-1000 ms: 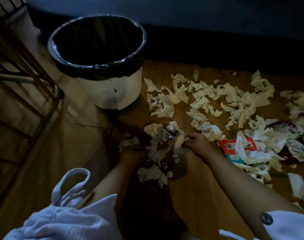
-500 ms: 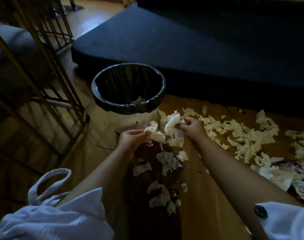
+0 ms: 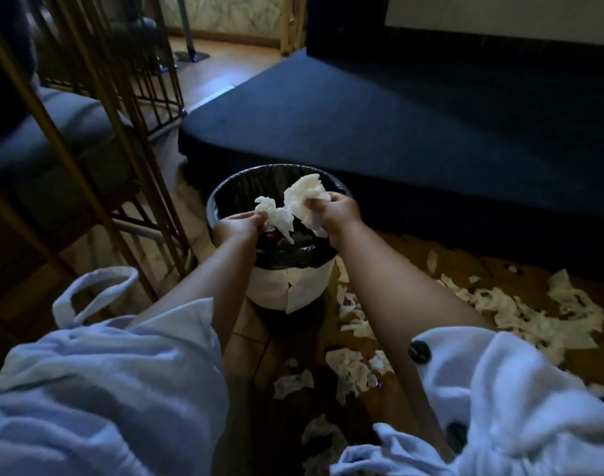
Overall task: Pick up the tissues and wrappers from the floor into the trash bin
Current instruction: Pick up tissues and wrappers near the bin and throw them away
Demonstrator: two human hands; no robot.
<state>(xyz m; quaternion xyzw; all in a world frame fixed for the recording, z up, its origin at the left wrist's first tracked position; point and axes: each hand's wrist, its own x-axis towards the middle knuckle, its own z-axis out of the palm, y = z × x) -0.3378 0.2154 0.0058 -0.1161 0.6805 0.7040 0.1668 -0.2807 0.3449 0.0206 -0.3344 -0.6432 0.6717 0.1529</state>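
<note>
Left hand point(image 3: 237, 226): positioned at the near-left rim of the trash bin point(image 3: 293, 286); fingers curled, pinching a small tissue point(image 3: 276, 216) that hangs over the bin opening

Right hand point(image 3: 340, 214): positioned at the near-right rim; fingers curled round a large tissue wad point(image 3: 305, 197), which stands up above the fist and also trails below it, over the opening; the two held pieces lie just beside each other, and whether they touch cannot be told

Trash bin: white wall, upright, fitted with a black liner point(image 3: 231, 194) folded over the rim; it stands on the wooden floor point(image 3: 499, 269), directly in front of a dark blue platform point(image 3: 396, 125)

Loose tissues point(image 3: 534, 314): scattered on the floor to the right of the bin and between the forearms, nearer the camera; a small shiny wrapper-like scrap lies among the near pieces, too dim to identify

Surroundings: gold chair frame point(image 3: 97, 139) to the left; white sleeves point(image 3: 122, 372) in the foreground
</note>
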